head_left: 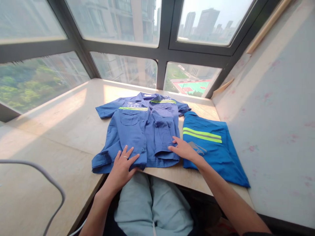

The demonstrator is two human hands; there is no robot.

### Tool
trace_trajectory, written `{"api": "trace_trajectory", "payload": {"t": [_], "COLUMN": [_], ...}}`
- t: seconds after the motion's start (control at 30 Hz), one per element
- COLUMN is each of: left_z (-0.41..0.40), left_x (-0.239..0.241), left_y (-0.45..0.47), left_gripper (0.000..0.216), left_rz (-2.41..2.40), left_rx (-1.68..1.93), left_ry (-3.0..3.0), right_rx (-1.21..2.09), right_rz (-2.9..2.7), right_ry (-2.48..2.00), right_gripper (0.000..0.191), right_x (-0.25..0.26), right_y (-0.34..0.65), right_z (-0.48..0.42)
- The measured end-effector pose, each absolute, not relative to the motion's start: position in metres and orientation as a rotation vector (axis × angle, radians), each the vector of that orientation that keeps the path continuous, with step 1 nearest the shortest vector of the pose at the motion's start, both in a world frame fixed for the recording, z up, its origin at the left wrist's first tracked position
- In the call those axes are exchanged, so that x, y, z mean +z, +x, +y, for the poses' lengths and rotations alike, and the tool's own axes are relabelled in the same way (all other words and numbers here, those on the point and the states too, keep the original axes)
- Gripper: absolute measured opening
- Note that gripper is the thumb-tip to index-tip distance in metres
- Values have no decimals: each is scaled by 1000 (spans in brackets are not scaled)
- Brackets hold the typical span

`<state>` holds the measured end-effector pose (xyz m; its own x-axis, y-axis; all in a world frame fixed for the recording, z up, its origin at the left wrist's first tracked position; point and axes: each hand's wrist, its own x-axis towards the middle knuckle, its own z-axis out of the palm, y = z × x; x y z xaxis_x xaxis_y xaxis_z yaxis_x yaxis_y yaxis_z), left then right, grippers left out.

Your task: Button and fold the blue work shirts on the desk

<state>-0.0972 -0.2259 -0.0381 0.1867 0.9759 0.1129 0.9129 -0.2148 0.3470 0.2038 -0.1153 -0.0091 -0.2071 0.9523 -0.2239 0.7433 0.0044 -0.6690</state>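
Observation:
A blue work shirt with yellow-green reflective stripes lies front-up on the wooden tabletop, collar toward the windows. My left hand rests flat on the shirt's lower hem, fingers spread, a ring on one finger. My right hand lies open on the shirt's right side near the hem, fingers pointing left. Just right of it sits a folded brighter blue garment with two reflective stripes and a printed logo.
Large windows wrap the far side of the tabletop. A pale wall panel rises at the right. A grey cable curves over the near left. My legs in light trousers show below the table edge.

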Motion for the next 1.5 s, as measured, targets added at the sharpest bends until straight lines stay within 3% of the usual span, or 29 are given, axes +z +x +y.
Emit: {"api": "trace_trajectory", "payload": {"t": [0.1, 0.3, 0.47, 0.67, 0.8, 0.93, 1.03, 1.23, 1.5], "left_z": [-224, -223, -219, -209, -203, -215, -236, -278, -294], "left_x": [-29, 1, 11, 16, 5, -13, -15, 8, -22], "left_y": [-93, -71, -61, -64, -66, -75, -82, -64, -40], "left_gripper": [34, 37, 41, 36, 32, 47, 55, 25, 46], "left_rz": [1756, 1948, 1971, 1933, 1923, 1715, 1694, 1972, 1840], "left_rx": [754, 1184, 1364, 1134, 771, 400, 480, 1133, 745], "left_ry": [2102, 1502, 1273, 1716, 2040, 2171, 2139, 1706, 1101], "right_rx": [1078, 1256, 1298, 1533, 1760, 1538, 1608, 1684, 1754], "right_rz": [-1958, -1833, -1444, -1535, -1833, -1896, -1688, -1310, -1125], "right_ry": [-1776, -1722, -1383, -943, -864, -1047, -1122, -1171, -1096], "right_gripper": [58, 55, 52, 51, 50, 48, 50, 53, 36], "right_x": [-12, -21, 25, 96, 57, -3, -19, -9, -6], "right_y": [201, 190, 182, 157, 128, 121, 130, 143, 143], "right_z": [-112, -103, -108, -138, -143, -143, -146, -154, -176]}}
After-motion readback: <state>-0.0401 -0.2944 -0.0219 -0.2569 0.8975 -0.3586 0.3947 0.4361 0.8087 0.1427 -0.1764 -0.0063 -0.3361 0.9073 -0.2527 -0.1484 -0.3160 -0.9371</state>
